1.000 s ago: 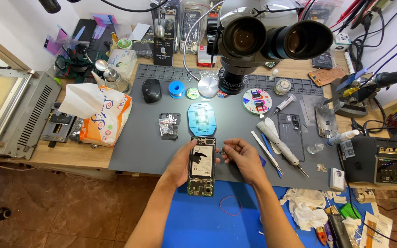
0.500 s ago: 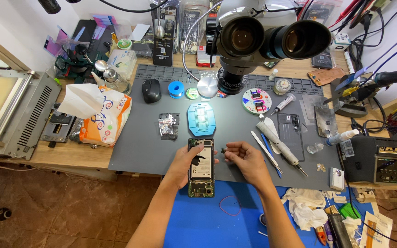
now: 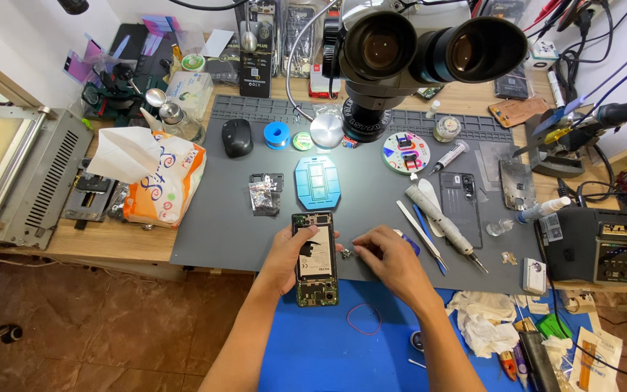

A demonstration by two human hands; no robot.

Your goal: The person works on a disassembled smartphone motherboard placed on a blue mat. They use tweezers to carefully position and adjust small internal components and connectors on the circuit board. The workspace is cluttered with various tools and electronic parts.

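On the left part of the worktop [image 3: 110, 243] lies a soft tissue pack [image 3: 162, 185], white and orange, with one white tissue standing up from its top. Behind it, near the wall, there are small jars and a roll of green tape. On the grey mat [image 3: 219, 239] I see a black computer mouse [image 3: 237, 136], a blue tape roll [image 3: 276, 134] just beside it, and a round white dish [image 3: 406, 152] with coloured compartments under the big black microscope [image 3: 408, 54]. A light blue tray [image 3: 317, 182] with a rectangular grid lies in the middle, and a small clear bag [image 3: 264, 196] with dark parts is to its left. On the right stands a black box device [image 3: 595, 245] with a small display and knobs.

The opened phone [image 3: 316, 258], back cover removed, lies upright at the near edge of the mat, partly over the blue pad [image 3: 328, 348]. The left hand [image 3: 287, 255] holds it from the left side, thumb over the edge, fingers under or beside the body, so this grip is closed on the phone. The right hand [image 3: 392, 260] rests just right of the phone, palm down, fingers bent and pinched toward a tiny metal part [image 3: 345, 252] on the mat; whether the fingers really hold it, I cannot tell. Both forearms come from the bottom edge.
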